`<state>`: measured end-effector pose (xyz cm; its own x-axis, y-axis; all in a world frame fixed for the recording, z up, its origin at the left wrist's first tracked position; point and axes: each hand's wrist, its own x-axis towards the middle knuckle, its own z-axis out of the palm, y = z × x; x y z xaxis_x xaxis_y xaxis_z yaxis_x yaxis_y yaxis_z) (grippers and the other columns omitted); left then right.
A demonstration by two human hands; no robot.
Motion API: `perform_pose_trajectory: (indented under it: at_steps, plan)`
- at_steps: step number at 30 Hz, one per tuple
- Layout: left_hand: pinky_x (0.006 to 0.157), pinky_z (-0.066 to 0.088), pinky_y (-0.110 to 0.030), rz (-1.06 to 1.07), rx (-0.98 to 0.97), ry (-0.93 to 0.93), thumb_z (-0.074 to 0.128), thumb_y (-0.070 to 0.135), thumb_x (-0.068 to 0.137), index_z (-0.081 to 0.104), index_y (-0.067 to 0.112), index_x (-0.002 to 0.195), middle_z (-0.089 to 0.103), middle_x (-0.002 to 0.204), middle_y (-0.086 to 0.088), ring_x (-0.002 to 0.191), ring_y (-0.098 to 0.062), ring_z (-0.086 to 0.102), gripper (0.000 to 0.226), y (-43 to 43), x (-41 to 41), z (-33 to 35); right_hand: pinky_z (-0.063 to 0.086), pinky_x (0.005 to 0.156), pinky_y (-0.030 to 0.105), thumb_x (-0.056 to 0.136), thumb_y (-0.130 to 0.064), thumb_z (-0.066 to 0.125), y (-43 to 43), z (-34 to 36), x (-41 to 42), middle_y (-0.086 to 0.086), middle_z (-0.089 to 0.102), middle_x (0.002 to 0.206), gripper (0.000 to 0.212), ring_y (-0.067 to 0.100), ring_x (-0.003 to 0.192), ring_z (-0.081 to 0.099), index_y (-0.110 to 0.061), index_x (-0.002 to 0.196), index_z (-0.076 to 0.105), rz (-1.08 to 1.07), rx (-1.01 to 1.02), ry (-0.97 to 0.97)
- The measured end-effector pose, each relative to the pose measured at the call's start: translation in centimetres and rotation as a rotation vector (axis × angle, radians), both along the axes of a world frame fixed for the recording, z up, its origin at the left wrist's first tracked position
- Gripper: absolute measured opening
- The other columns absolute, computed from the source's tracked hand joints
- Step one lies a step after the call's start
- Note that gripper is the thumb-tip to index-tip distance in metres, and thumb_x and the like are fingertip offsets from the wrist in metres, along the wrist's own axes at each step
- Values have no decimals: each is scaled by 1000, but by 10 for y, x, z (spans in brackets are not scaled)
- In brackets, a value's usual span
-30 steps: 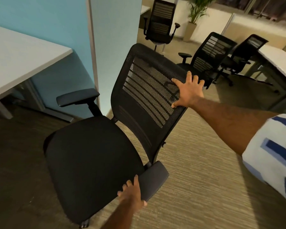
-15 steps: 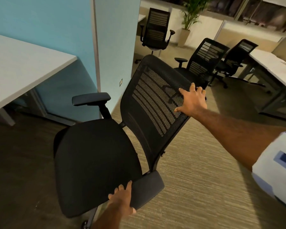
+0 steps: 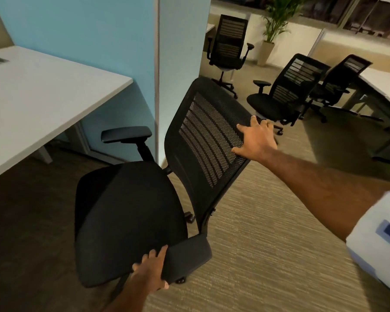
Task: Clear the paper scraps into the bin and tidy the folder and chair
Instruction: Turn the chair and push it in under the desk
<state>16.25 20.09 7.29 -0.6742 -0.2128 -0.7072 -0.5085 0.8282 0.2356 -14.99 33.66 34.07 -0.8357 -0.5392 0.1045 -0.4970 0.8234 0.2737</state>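
While hands (image 3: 150, 275) (image 3: 257, 140) grip it, the chair (image 3: 126, 217) stands near a desk (image 3: 43, 97).

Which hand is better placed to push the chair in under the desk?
Probably the right hand: it holds the chair by the backrest, opposite the desk. The left hand only grips the near armrest.

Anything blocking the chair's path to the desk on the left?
Nothing visible. Only bare carpet lies between the office chair and the desk. The desk leg stands farther back; the blue partition is beside the backrest, not between.
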Motion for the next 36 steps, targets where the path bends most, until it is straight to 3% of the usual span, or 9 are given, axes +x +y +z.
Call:
perform_pose_trajectory:
  at_steps: [4, 10, 13, 19, 22, 25, 27, 31, 36]
  plan:
    - [113, 30, -57, 35, -23, 10, 71, 38, 84, -8, 31, 155, 13, 160, -10, 144, -33, 23, 106, -10, 33, 7, 37, 106, 47, 81, -60, 53, -2, 10, 22, 17, 41, 148, 68, 36, 131, 45, -28, 141, 47, 90, -78, -14]
    - [116, 29, -50, 57, -88, 71, 67, 36, 88, -8, 26, 155, 14, 159, -16, 143, -38, 21, 101, -26, 80, 1, 36, 113, 39, 79, -44, 64, -15, 10, 55, 15, 44, 147, 64, 31, 133, 45, -13, 134, 56, 173, -438, -175]
    - [118, 26, -48, 66, -89, 74, 66, 35, 89, -7, 25, 156, 13, 159, -16, 145, -37, 19, 100, -38, 100, 1, 34, 113, 36, 79, -38, 66, -28, 5, 74, 16, 41, 149, 63, 30, 135, 42, -8, 134, 56, 191, -510, -216]
    - [120, 22, -48, 120, -112, 82, 66, 32, 88, -6, 27, 156, 10, 162, -13, 148, -39, 12, 99, -64, 148, -7, 33, 102, 21, 79, -34, 69, -51, 5, 109, 11, 37, 148, 63, 25, 128, 48, -5, 134, 56, 250, -518, -279]
    - [121, 16, -50, 162, -115, 49, 64, 31, 90, -9, 27, 156, -6, 165, -5, 148, -47, -3, 98, -75, 171, -13, 37, 99, 22, 79, -36, 66, -62, 3, 130, 7, 37, 143, 64, 24, 123, 51, -5, 134, 55, 289, -535, -310]
    - [121, 15, -53, 174, -136, 35, 61, 31, 93, -12, 25, 155, -19, 164, -1, 146, -50, -10, 96, -85, 192, -18, 32, 114, 34, 78, -37, 61, -76, 1, 151, 8, 35, 152, 69, 21, 141, 34, -3, 137, 51, 357, -500, -304]
    - [119, 24, -53, 212, -159, 51, 59, 29, 95, -12, 27, 154, -22, 163, 2, 147, -48, -11, 92, -90, 209, -20, 25, 120, 44, 78, -35, 58, -87, 1, 163, 11, 33, 155, 70, 20, 148, 21, -2, 139, 46, 407, -436, -284]
    - [111, 39, -48, 278, -263, 96, 50, 22, 99, -8, 28, 155, -21, 163, 3, 150, -41, -6, 80, -88, 241, -16, 23, 120, 38, 83, -37, 58, -103, -3, 184, 11, 28, 158, 67, 21, 149, 19, -8, 141, 46, 474, -399, -275]
    - [117, 29, -49, 388, -250, 116, 42, 8, 99, 1, 24, 156, -13, 165, -6, 150, -41, -4, 72, -92, 274, -12, 16, 121, 37, 79, -44, 68, -124, -3, 207, 12, 25, 159, 80, 25, 149, 14, -6, 143, 42, 485, -379, -336]
